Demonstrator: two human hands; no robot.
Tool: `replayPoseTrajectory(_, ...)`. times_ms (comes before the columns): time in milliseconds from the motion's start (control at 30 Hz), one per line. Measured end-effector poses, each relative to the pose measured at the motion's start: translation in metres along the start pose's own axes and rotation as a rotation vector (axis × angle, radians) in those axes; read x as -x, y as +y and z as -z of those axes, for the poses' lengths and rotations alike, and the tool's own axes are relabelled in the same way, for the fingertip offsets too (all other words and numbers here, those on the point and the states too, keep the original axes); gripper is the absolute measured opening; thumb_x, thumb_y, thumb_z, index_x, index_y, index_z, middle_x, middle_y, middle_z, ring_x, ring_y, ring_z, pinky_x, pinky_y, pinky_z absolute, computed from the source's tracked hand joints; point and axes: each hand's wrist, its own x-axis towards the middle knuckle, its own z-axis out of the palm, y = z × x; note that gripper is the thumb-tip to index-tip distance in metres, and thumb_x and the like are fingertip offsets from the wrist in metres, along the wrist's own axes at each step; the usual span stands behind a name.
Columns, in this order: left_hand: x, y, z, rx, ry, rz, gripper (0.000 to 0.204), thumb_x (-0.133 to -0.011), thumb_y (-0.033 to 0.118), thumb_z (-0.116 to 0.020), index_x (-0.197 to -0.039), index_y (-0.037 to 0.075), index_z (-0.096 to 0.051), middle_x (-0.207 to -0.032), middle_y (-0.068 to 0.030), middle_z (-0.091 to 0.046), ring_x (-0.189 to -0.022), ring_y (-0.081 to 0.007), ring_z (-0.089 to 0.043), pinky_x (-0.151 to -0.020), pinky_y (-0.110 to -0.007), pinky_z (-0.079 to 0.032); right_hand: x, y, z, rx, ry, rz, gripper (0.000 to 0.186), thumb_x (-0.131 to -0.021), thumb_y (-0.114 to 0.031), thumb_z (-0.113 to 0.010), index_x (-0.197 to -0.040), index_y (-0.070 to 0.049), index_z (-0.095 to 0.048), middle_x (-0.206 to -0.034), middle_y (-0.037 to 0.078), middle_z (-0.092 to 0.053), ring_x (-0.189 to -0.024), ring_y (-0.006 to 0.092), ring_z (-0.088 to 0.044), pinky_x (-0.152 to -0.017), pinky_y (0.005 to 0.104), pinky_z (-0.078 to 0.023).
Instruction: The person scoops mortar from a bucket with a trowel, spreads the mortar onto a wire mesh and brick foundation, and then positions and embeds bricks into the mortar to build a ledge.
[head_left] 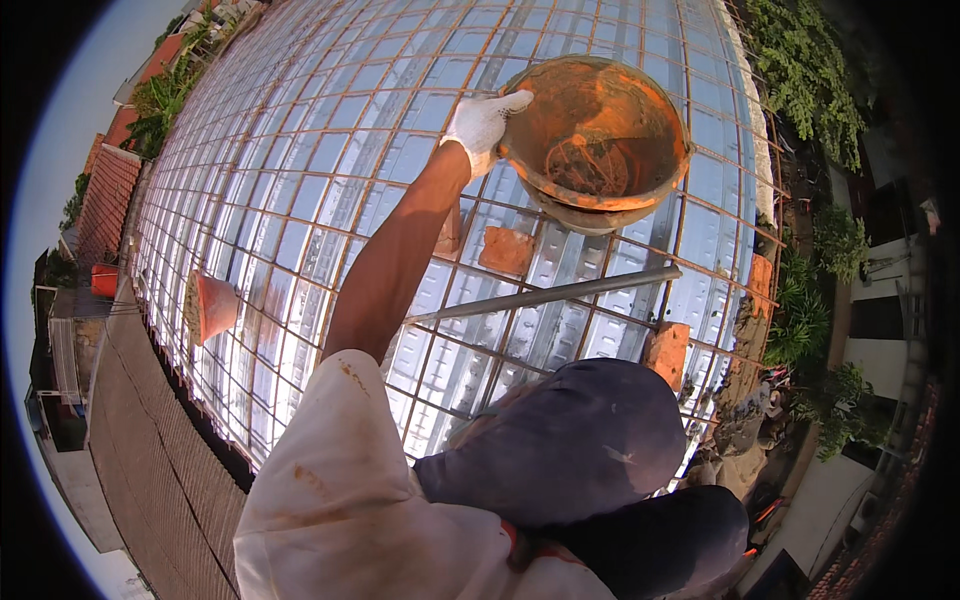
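Observation:
My left hand (pixel 483 125), in a white glove, grips the left rim of a round orange bucket (pixel 600 130) held up in front of me. The bucket is smeared inside with orange-brown residue and a clump of wet material sits at its bottom. My bare left forearm stretches up from a stained white sleeve. My right hand does not show. Below the bucket lies a metal deck (pixel 300 180) of shiny corrugated sheets covered by a rusty rebar grid.
A grey metal pipe (pixel 550 295) lies across the grid. Red bricks rest on it (pixel 507 250), (pixel 667 350). A second orange bucket (pixel 210 307) lies on its side at the left edge. The deck's right edge (pixel 765 200) drops to ground with plants. My knee (pixel 580 440) is raised.

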Motion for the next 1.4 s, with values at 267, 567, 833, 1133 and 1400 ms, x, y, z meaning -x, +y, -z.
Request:
replayPoseTrajectory(267,-0.002,-0.034,-0.018,-1.148,0.29,-0.401,0.071,-0.091,0.054,-0.077,-0.13,-0.005,-0.068,-0.132,-0.0278,-0.062,-0.118,-0.0442,-0.067,-0.098,-0.05,-0.056,0.015,0.01,-0.048,-0.25,-0.118,-0.205,0.026,-0.099,-0.015,-0.069,-0.121,-0.001,-0.067,-0.081,0.003,-0.061,-0.061,0.0131,-0.055,-0.056,0.0273,-0.044)
replayPoseTrajectory(567,0.154,-0.093,0.022,-0.754,0.22,-0.42,0.047,-0.104,0.038,-0.07,-0.126,-0.003,-0.067,-0.117,-0.0192,-0.07,-0.104,-0.029,-0.07,-0.094,-0.042,-0.056,-0.031,0.039,-0.058,-0.371,-0.311,-0.145,0.033,-0.093,-0.015,-0.078,-0.12,0.001,-0.068,-0.076,0.0,-0.059,-0.054,0.0084,-0.051,-0.049,0.0245,-0.04)
replayPoseTrajectory(833,0.292,-0.1,0.02,-0.367,-0.555,0.552,0.051,-0.116,0.042,-0.05,-0.142,0.0,-0.064,-0.133,-0.0139,-0.07,-0.119,-0.0188,-0.066,-0.104,-0.033,-0.052,-0.097,-0.041,-0.06,0.311,-0.347,0.391,0.008,-0.099,-0.008,-0.072,-0.106,-0.006,-0.067,-0.07,-0.002,-0.056,-0.062,0.0062,-0.048,-0.058,0.0278,-0.041)
replayPoseTrajectory(1133,0.383,0.027,-0.006,-1.021,-0.527,0.473,0.053,-0.11,0.042,-0.052,-0.144,0.001,-0.061,-0.137,-0.0261,-0.067,-0.131,-0.0401,-0.064,-0.114,-0.042,-0.05,-0.018,-0.093,0.024,0.656,-0.71,0.169,0.025,-0.09,-0.012,-0.075,-0.11,0.0,-0.067,-0.09,0.018,-0.071,-0.083,0.0284,-0.068,-0.077,0.0422,-0.055)
replayPoseTrajectory(1400,0.596,0.159,0.083,-1.214,-0.43,1.145,0.054,-0.11,0.048,-0.053,-0.142,0.006,-0.065,-0.138,-0.0184,-0.071,-0.128,-0.0352,-0.068,-0.108,-0.041,-0.051,0.122,-0.149,0.128,0.668,-0.856,-0.164,0.041,-0.09,-0.023,-0.078,-0.115,0.006,-0.067,-0.106,0.025,-0.075,-0.097,0.0417,-0.073,-0.087,0.0481,-0.055)
